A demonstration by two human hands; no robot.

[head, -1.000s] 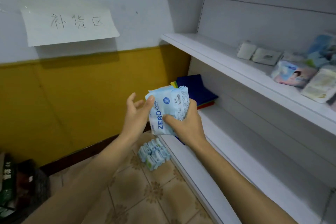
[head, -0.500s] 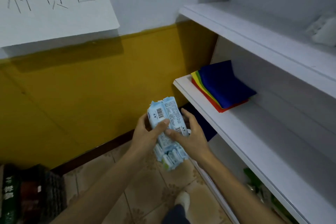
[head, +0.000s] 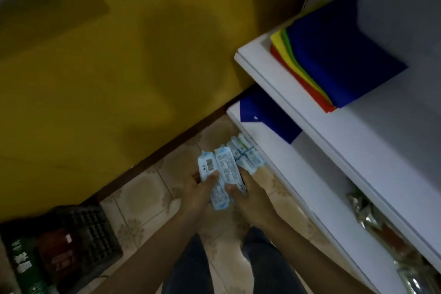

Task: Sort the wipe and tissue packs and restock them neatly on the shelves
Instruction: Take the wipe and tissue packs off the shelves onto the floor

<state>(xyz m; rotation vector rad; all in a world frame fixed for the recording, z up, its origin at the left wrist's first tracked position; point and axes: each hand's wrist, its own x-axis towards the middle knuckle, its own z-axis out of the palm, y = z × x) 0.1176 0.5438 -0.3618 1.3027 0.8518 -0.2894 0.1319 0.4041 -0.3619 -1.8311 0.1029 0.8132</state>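
Yellow wall w/ dark skirting ahead, tiled floor under me, white shelving on my right side. View had swung down vs a sec ago: the paper sign was gone from sight & I was looking almost straight at the floor.

Both hands had dropped from chest height to low, close over the tiles. My left hand & right hand were closed together on the blue wipe packs, barcode side up; looked like two packs side by side, left thumb across one, right fingers on the other. Just beyond my grip, next to the lowest shelf edge, lay a bundle of small tissue packs on the floor. Up & right of the grip, folded coloured cloths sat on a higher shelf. Down-left, a dark crate.

Meaning, imo: I'd gone back to the floor stock, prob. to gather or match packs before shelving. Nothing shelved from this handful yet.
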